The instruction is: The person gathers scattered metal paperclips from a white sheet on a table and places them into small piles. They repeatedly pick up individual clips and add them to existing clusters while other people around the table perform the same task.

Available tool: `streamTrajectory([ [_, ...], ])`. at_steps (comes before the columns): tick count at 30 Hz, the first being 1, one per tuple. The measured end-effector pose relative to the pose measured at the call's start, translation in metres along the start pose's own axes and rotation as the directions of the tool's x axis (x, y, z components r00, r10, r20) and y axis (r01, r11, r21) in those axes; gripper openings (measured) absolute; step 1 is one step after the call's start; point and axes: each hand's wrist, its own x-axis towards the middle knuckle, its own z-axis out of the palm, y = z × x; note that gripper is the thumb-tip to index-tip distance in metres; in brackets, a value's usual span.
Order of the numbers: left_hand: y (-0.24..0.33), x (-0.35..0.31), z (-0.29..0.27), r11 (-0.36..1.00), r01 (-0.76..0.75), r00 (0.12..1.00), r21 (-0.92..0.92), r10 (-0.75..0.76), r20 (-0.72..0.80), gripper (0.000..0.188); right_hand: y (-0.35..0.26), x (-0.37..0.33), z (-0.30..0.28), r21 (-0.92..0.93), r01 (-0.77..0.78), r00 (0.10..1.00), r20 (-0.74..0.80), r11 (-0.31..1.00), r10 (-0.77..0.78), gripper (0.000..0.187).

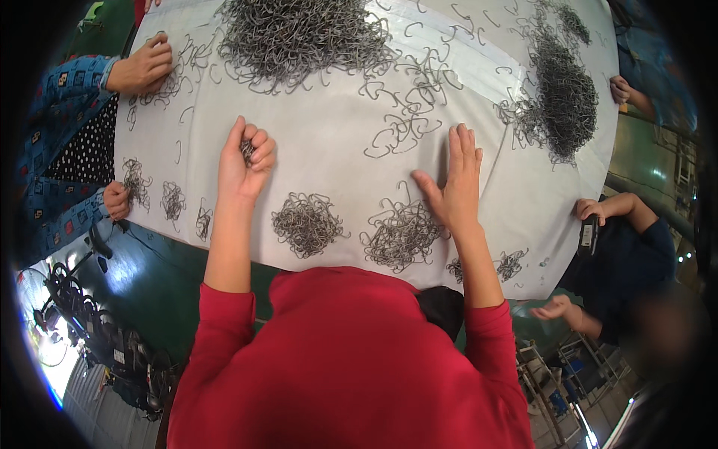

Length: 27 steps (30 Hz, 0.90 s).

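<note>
I see wire hooks [247,152] in the left hand [247,172], its fingers curled around them. A hook pile [402,236], axes mixed, lies on the table [321,127], left and back from the nearer right hand [458,185], fingers straight, thumb apart.

I hold bent grey wire hooks [247,151] in my left hand [250,161], 11 o'clock | tangled pile [400,238] lies beside my right hand [458,187], 1 o'clock | rounded pile [307,226] nearer me, 11 o'clock | large heap [303,41], 12 o'clock
</note>
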Motion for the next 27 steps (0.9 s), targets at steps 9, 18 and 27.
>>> streamTrajectory([
  [9, 0.000, 0.000, -0.002, 0.999, -0.018, 1.000, 0.042, 0.018, 0.002, 0.031, -0.038, 0.064, 0.036, -0.083, -0.008, 0.998, -0.070, 0.997, 0.002, 0.112],
  [18, -0.001, -0.002, 0.003, 0.997, -0.018, 0.999, 0.070, 0.021, -0.038, 0.033, -0.017, 0.148, 0.050, -0.137, -0.121, 0.940, -0.334, 0.983, 0.069, 0.094],
  [27, 0.000, -0.001, -0.002, 0.998, -0.015, 1.000, 0.068, 0.015, 0.000, 0.035, -0.024, 0.115, 0.030, -0.023, -0.012, 0.992, -0.128, 1.000, 0.009, 0.096],
])
